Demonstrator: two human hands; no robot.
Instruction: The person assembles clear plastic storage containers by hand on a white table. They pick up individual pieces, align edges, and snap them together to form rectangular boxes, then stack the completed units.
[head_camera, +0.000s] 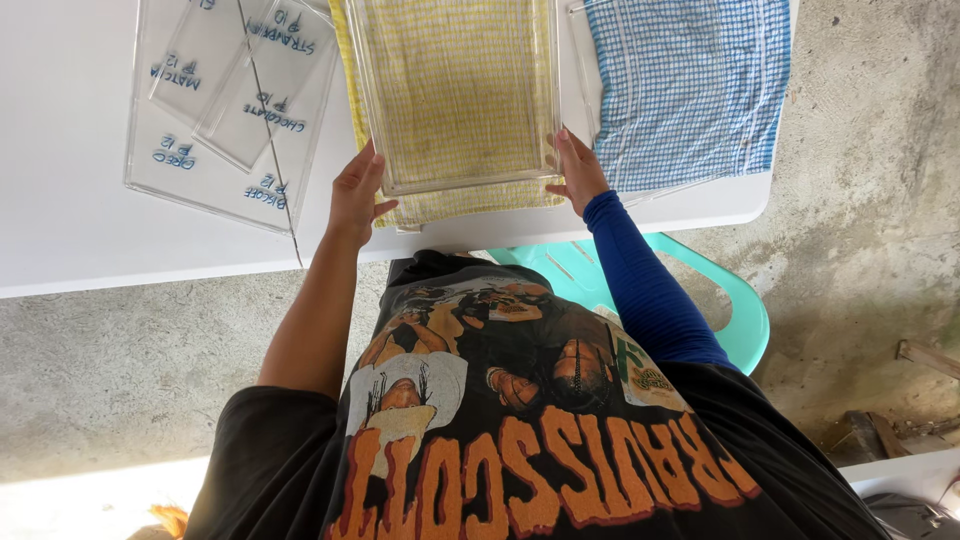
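Clear lidded trays (235, 100) stacked at left on white table (70, 220). Left hand (357, 190) and right hand (577, 170) each grip edge of clear tray (455, 95) over yellow checked cloth (470, 203); resting or lifted, unclear. Blue checked cloth (690, 85) at right, apparently under another tray.

We seem to be in a plain home work area, perhaps a covered yard or garage, rather than a fitted kitchen or shop. The floor (120, 370) is bare, rough, stained concrete, and sunlight falls across its lower left corner. We work at a white plastic folding table (60, 200), the light kind used at home or outdoors. A mint-green plastic chair (745, 320) stands just beside the table's near edge. Checked kitchen cloths, one yellow (450, 95) and one blue (690, 85), lie spread at the table's near edge, with clear plastic trays (215, 150) toward its left. Scrap wood (925, 355) lies on the concrete at right.
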